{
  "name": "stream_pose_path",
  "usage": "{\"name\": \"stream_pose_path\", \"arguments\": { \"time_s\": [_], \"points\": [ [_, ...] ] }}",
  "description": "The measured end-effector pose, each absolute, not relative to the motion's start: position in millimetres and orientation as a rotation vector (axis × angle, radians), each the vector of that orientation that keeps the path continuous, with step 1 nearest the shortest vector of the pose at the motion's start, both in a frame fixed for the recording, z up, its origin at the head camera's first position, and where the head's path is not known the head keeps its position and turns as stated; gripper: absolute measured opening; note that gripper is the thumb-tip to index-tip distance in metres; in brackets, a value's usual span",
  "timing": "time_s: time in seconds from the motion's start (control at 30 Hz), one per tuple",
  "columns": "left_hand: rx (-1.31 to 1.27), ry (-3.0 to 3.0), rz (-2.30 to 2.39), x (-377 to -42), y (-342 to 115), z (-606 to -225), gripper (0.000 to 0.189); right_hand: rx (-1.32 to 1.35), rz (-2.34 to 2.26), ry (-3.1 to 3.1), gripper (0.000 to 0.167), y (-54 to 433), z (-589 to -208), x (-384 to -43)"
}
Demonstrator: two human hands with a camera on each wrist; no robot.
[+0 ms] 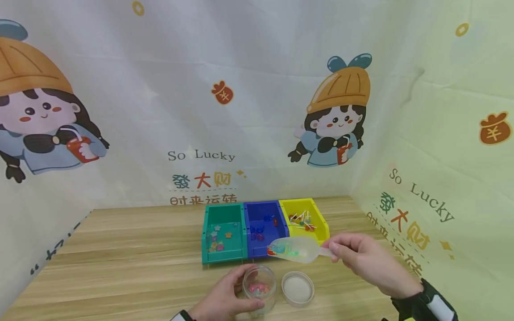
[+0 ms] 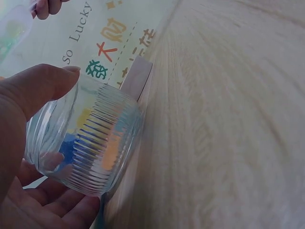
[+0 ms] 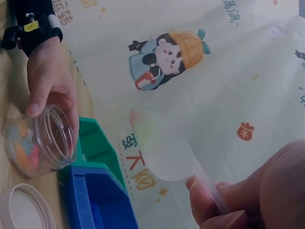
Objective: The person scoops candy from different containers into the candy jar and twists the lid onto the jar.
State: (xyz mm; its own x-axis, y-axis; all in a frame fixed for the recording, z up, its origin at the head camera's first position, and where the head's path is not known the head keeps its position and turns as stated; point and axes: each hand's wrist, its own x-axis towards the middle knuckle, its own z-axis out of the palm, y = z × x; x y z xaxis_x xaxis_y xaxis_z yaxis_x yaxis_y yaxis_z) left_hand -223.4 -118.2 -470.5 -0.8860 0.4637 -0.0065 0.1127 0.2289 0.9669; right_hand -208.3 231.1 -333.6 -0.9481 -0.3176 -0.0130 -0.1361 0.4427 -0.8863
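Note:
My left hand [image 1: 229,294] grips a clear ribbed jar [image 1: 259,285] standing uncovered on the table, with pink and other coloured pieces at its bottom. Between thumb and fingers, my right hand [image 1: 369,263] pinches the handle of a translucent white scoop [image 1: 299,249]. Red, blue and green pieces lie in the scoop, which is held above the table in front of the blue bin. In the right wrist view the scoop [image 3: 164,148] appears blurred. A round white lid [image 1: 298,289] lies just right of the jar, apart from it.
Three joined bins stand behind the jar: a green bin [image 1: 224,257] with star-shaped pieces, a blue bin [image 1: 267,214] with dark blue and red pieces, and a yellow bin [image 1: 319,211] with small white-stick lollipops. A printed cloth [image 1: 257,111] hangs behind and to the right.

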Motion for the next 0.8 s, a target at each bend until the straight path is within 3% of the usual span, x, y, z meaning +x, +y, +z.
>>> {"name": "stream_pose_path", "arguments": {
  "time_s": [0.8],
  "points": [
    [0.475,2.218,1.654,-227.9,-119.4,-470.5,0.080,-0.673,-1.110,2.656,0.022,201.9,-331.5,-214.2]
  ]
}}
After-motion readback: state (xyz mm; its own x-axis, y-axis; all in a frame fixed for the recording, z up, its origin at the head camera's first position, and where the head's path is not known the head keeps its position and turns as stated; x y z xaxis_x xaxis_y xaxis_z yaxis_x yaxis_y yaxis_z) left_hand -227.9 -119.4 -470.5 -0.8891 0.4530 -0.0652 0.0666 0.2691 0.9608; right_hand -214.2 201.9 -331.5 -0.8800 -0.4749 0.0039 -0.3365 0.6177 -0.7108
